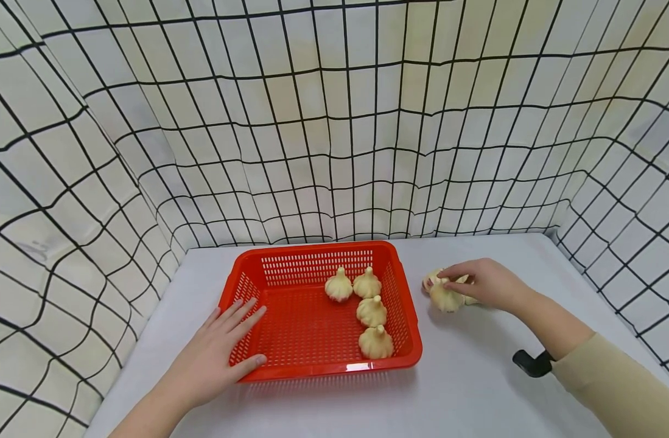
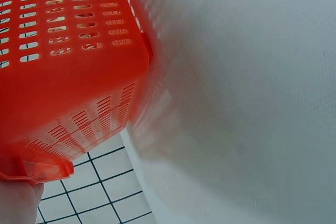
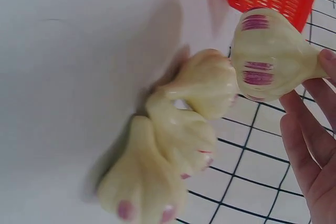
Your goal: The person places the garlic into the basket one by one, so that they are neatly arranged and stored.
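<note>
My right hand [image 1: 484, 283] pinches a garlic bulb [image 3: 268, 56] by its stem, holding it off the table to the right of the red basket [image 1: 323, 369]. In the right wrist view, three more bulbs lie close together on the table below it; one bulb [image 3: 144, 177] is nearest that camera. My left hand [image 1: 216, 353] rests with spread fingers on the left rim of the basket. Inside the basket, along its right side, sit several garlic bulbs [image 1: 375, 342]. Only a bit of the left hand [image 2: 18, 203] shows at the corner of the left wrist view.
A white cloth covers the table [image 1: 465, 377]. White walls with a black net [image 1: 334, 134] over them rise at the back and both sides. A black strap [image 1: 533, 363] is on the right wrist.
</note>
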Available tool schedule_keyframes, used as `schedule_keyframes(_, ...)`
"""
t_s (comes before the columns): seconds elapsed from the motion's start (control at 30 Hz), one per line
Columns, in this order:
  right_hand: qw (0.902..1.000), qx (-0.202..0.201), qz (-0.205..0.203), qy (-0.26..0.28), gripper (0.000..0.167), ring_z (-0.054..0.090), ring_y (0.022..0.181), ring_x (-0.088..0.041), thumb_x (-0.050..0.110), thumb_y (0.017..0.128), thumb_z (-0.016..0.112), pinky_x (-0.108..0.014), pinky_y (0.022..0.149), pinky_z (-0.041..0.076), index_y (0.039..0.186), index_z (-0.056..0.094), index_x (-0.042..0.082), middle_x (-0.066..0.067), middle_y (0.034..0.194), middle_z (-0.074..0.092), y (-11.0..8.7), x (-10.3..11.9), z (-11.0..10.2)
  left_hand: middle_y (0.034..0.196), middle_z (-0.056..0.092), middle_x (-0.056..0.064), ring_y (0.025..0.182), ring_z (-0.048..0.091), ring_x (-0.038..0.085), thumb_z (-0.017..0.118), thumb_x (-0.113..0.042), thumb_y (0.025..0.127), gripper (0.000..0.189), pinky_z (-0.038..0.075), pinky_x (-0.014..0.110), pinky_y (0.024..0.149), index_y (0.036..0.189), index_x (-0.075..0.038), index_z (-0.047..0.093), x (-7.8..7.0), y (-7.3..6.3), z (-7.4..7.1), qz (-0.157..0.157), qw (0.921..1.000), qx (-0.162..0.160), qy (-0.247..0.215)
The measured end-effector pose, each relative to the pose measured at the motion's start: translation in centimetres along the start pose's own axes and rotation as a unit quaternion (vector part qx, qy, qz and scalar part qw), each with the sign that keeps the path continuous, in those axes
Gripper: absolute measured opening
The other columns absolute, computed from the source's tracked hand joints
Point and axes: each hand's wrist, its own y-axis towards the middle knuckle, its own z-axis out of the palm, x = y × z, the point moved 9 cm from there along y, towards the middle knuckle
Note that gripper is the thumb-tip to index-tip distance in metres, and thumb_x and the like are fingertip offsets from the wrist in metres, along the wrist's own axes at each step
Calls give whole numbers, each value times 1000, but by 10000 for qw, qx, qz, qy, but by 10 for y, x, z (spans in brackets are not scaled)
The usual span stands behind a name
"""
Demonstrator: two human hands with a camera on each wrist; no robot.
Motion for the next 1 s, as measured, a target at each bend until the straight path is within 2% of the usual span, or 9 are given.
schedule_keyframes(0.27, 9990, -275, -331, 92, 24, 64, 88, -11, 25, 90, 75, -30, 76, 55, 114, 76, 20, 8, 104, 74, 17, 25, -27, 161, 30, 5, 146, 26, 36, 63, -60, 88, 80, -10, 34, 120, 156, -27, 35, -2, 0, -2, -8, 10000, 30, -28)
schedule_keyframes(0.43, 9982, -264, -493, 226, 24, 64, 86, -11, 26, 91, 74, -30, 72, 56, 114, 76, 20, 7, 105, 73, 32, 44, -37, 161, 31, 5, 146, 27, 36, 63, -61, 88, 80, -11, 33, 119, 156, -27, 35, -2, 1, -1, -22, 10000, 56, -36)
schedule_keyframes(0.57, 9973, -181, -642, 315, 24, 63, 86, -10, 28, 92, 73, -29, 73, 55, 115, 75, 21, 7, 107, 72, 45, 58, -35, 161, 31, 5, 146, 26, 36, 62, -61, 88, 80, -11, 34, 120, 156, -28, 34, -1, 1, 0, -21, 10000, 73, -26)
schedule_keyframes(0.8, 9960, -37, -823, 356, 24, 62, 85, -10, 31, 91, 73, -29, 74, 56, 114, 75, 23, 11, 102, 70, 72, 85, -23, 160, 31, 6, 146, 26, 36, 62, -62, 88, 80, -5, 41, 121, 156, -28, 35, -1, 0, 0, -31, 10000, 68, -34)
schedule_keyframes(1.0, 9942, 276, -976, 360, 22, 63, 91, -10, 33, 93, 71, -30, 78, 56, 113, 75, 25, 12, 105, 70, 92, 114, -11, 160, 31, 6, 146, 27, 36, 62, -61, 88, 80, -13, 30, 118, 155, -28, 35, -1, 0, 0, 13, 10000, 16, -6)
